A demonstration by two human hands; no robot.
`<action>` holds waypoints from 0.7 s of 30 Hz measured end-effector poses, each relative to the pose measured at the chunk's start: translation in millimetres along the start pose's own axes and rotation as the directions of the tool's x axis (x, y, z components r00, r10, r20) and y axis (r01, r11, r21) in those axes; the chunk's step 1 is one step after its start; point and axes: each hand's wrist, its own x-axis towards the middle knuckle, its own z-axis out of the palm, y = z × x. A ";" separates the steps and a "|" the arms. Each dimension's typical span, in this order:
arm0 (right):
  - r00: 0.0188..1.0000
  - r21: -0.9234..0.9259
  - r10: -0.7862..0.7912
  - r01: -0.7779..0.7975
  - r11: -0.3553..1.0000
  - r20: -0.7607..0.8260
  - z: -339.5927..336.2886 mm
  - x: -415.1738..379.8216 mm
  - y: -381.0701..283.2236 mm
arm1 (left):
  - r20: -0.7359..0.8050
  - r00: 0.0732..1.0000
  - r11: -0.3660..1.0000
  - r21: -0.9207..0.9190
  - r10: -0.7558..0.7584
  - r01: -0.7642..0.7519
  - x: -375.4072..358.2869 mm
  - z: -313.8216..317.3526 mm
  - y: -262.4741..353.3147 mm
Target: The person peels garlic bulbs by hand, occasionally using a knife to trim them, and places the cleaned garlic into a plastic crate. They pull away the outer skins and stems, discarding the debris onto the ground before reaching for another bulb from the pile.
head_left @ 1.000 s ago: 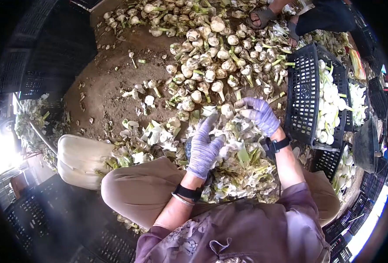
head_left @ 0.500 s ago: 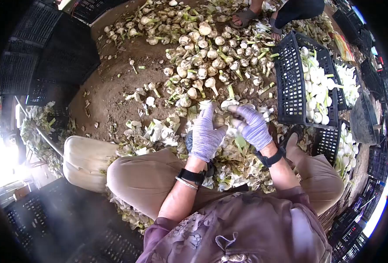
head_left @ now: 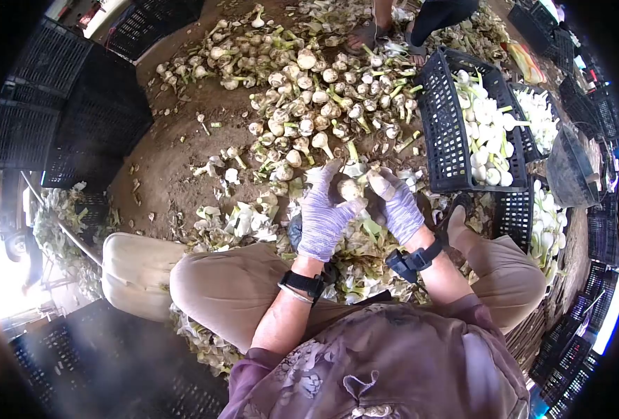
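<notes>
A pale garlic bulb (head_left: 350, 188) is between my two gloved hands, above the litter of peeled skins. My left hand (head_left: 326, 213) wears a white and purple glove; its fingers curve round the bulb's left side, with the thumb below it. My right hand (head_left: 397, 206), gloved the same way, has its fingertips bent in at the bulb's upper right. Beyond my hands lies a heap of unpeeled bulbs (head_left: 302, 105) with green stems.
A black crate (head_left: 439, 140) of cleaned white bulbs stands at right, with more crates behind and below. A dark bucket (head_left: 571, 167) is farther right. Another person's feet (head_left: 364, 36) are beyond the heap. Loose skins (head_left: 250, 222) lie before my legs.
My hands have turned towards each other, and the bulb between them shows more clearly. The whole view has shifted, so the crate and heap appear farther left.
</notes>
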 end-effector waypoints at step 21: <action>0.992 -0.168 -0.122 0.122 0.978 0.006 10.6 0.3 -8.8 | 0.221 0.945 0.476 0.822 0.242 -0.314 -6.3 -1.7 12.0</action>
